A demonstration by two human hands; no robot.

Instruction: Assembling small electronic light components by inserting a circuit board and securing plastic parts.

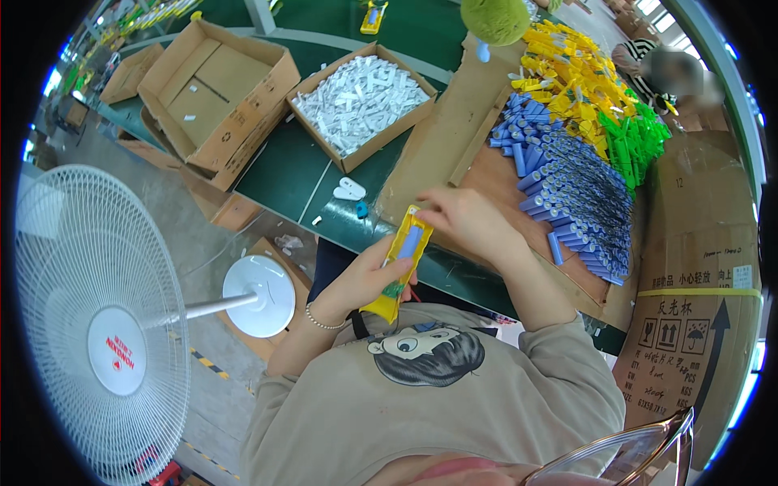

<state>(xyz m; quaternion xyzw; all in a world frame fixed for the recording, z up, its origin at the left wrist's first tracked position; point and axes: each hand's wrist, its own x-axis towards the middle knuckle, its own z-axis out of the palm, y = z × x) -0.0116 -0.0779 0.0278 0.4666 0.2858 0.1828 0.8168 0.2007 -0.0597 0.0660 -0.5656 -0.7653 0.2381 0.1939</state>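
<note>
Left hand grips long yellow plastic packet | right hand pinches its top, blue tube inside | heap of loose blue tubes left; filled yellow packets piled beyond.

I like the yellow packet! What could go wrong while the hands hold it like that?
The yellow packet is pinched by the left hand low down and the right hand at its top, out past the green table edge, so it might fall to the floor. The right forearm lies near the blue tubes and could nudge some off their pile.
</note>
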